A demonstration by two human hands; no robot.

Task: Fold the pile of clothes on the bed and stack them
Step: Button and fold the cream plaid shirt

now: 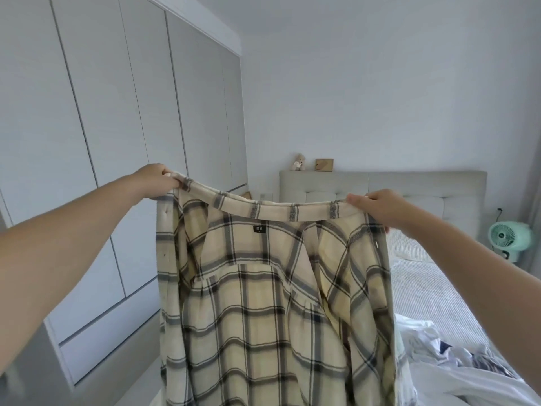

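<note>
Gripping the plaid shirt [263,288] by its collar (label visible): both hands, left [156,181], right [377,209].

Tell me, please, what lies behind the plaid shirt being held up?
Behind the plaid shirt show wardrobe doors and the striped bed; whatever lies directly behind its fabric is hidden.

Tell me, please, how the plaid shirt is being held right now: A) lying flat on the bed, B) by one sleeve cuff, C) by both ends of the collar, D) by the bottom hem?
C: the left hand and right hand each grip one end of the collar, and the shirt hangs down open between them.
</note>
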